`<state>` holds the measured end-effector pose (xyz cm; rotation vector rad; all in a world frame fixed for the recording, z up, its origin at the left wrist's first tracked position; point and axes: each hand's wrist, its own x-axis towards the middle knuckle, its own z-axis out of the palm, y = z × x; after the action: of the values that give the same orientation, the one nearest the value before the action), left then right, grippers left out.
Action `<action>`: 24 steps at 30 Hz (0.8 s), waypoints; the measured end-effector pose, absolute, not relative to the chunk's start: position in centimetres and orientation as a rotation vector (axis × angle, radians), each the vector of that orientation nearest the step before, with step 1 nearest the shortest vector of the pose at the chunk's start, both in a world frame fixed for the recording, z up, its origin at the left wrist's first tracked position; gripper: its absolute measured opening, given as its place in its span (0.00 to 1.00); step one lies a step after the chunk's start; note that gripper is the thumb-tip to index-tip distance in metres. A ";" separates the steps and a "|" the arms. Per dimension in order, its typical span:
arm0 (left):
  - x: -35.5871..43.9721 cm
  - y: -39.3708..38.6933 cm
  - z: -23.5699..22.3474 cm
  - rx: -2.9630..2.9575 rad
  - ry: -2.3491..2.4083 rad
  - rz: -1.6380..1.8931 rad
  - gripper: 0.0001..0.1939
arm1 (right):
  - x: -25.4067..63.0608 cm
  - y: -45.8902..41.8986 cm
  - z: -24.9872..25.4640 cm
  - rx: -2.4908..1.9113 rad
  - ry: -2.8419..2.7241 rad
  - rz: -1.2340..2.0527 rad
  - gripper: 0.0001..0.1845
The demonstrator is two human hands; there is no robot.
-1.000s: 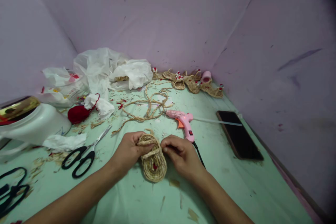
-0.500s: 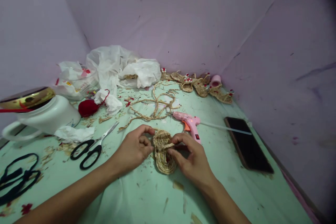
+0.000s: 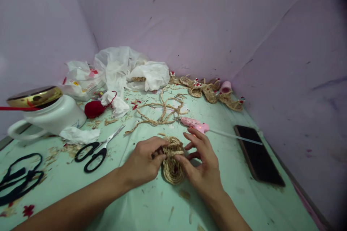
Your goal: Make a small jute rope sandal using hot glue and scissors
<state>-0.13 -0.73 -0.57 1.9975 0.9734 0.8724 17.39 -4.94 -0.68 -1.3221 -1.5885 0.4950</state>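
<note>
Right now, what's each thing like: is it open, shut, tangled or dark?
Woven slipper, band lying across it
Left hand, curled at slipper's edge
Right hand, fingers spread, thumb on slipper
Scissors, blades nearly together
Glue gun, on its side, glue stick loaded
Phone, screen dark
Cord, loosely looped
Red yarn, balled, end loose
Plastic bag, crumpled
White pot, gold item over its mouth

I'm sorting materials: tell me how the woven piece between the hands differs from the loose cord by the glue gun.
The woven piece is compact and tightly coiled; the loose cord sprawls in open loops. The woven piece sits between left hand and right hand; the loose cord lies beyond both. Both are straw-coloured.
</note>
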 end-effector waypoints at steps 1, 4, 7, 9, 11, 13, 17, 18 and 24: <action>-0.1 -0.7 -0.6 1.999 0.966 0.885 0.12 | 17.5 -4.9 -0.8 -1.322 -1.627 0.505 0.21; 0.2 -0.7 -0.7 1.995 0.986 0.901 0.11 | 17.6 -4.7 -1.0 -1.312 -1.680 0.568 0.14; 0.5 -0.7 -0.7 1.941 1.017 0.871 0.13 | 17.5 -4.7 -1.0 -1.344 -1.621 0.605 0.06; 0.6 -0.7 -0.6 1.850 0.995 0.824 0.17 | 17.4 -4.7 -0.8 -1.381 -1.592 0.623 0.04; 0.6 -0.5 -0.4 1.679 0.948 0.768 0.18 | 17.3 -4.7 -0.6 -1.411 -1.565 0.639 0.04; 0.6 -0.4 -0.2 1.461 0.929 0.715 0.16 | 17.3 -4.7 -0.6 -1.430 -1.539 0.659 0.05; 0.6 -0.2 0.0 1.275 0.938 0.685 0.11 | 17.4 -4.7 -0.9 -1.466 -1.432 0.698 0.15; 0.6 -0.3 0.1 1.304 0.933 0.689 0.12 | 17.3 -4.7 -0.9 -1.491 -1.397 0.725 0.17; 1.1 -1.4 0.2 1.544 0.987 0.722 0.12 | 16.1 -5.5 -0.2 -1.486 -1.261 1.037 0.38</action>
<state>1.09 -1.38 0.20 1.5442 0.9868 0.7216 16.09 -5.45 -0.15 -1.4864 -1.2606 1.0372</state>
